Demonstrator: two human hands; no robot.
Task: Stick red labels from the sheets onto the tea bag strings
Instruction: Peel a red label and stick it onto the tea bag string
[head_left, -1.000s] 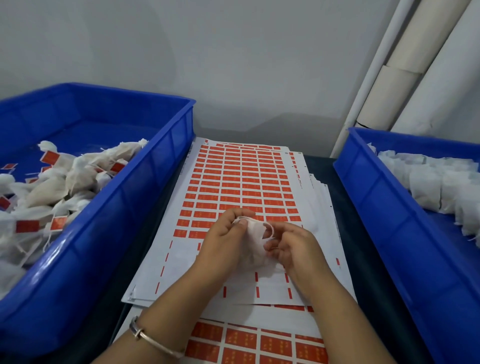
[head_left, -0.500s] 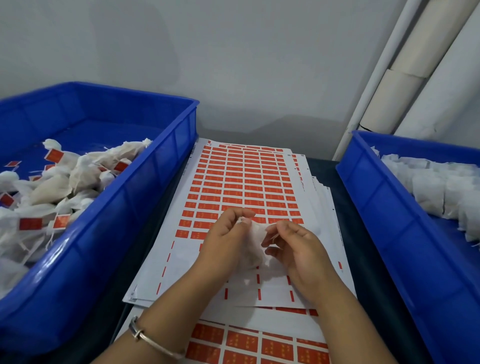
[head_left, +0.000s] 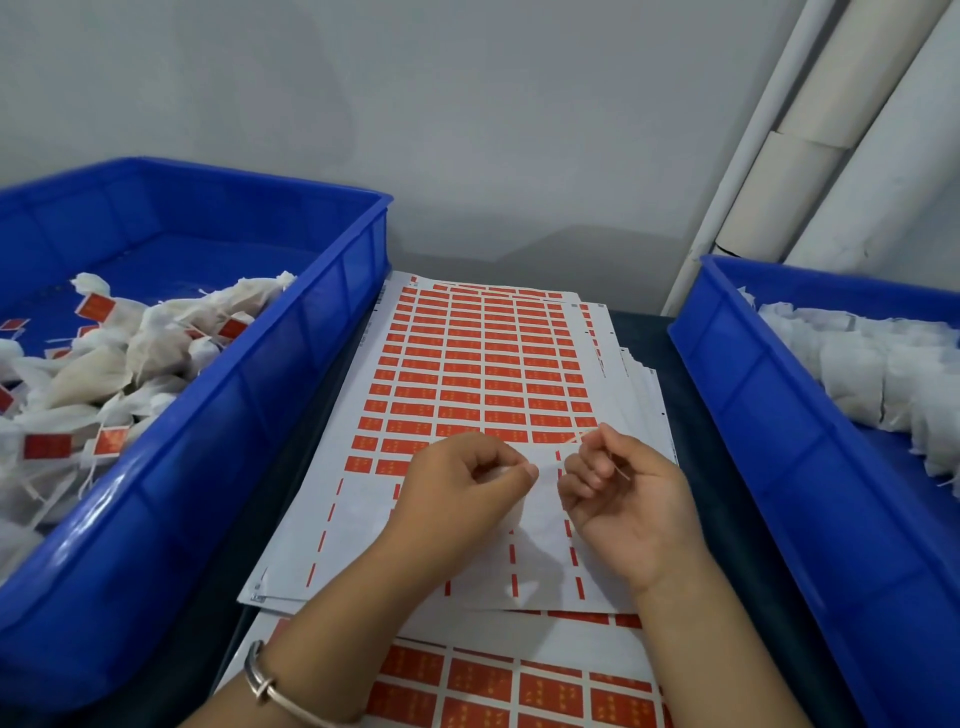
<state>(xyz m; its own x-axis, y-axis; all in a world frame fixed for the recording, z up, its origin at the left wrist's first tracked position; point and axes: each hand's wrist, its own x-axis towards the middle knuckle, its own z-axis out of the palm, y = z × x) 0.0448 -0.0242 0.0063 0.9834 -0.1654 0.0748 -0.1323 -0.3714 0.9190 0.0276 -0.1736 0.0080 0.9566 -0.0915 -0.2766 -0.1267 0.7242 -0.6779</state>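
A sheet of red labels (head_left: 483, 364) lies in the middle of the table, its near rows peeled bare. Above that bare part, my left hand (head_left: 462, 488) curls around a white tea bag (head_left: 496, 470), of which only a sliver shows between the fingers. My right hand (head_left: 623, 493) is a short way to its right and pinches the thin tea bag string (head_left: 621, 472) between thumb and fingers. The stretch of string between the hands is hard to make out against the white sheet.
A blue bin (head_left: 260, 364) on the left holds tea bags with red labels (head_left: 156, 353). A blue bin (head_left: 753, 415) on the right holds plain white tea bags (head_left: 872, 374). Another label sheet (head_left: 519, 686) lies nearest me. White pipes stand at the back right.
My hands were together around the tea bag; now they have drawn apart. The right hand has moved right and up with the string, and the bag has closed into my left hand.
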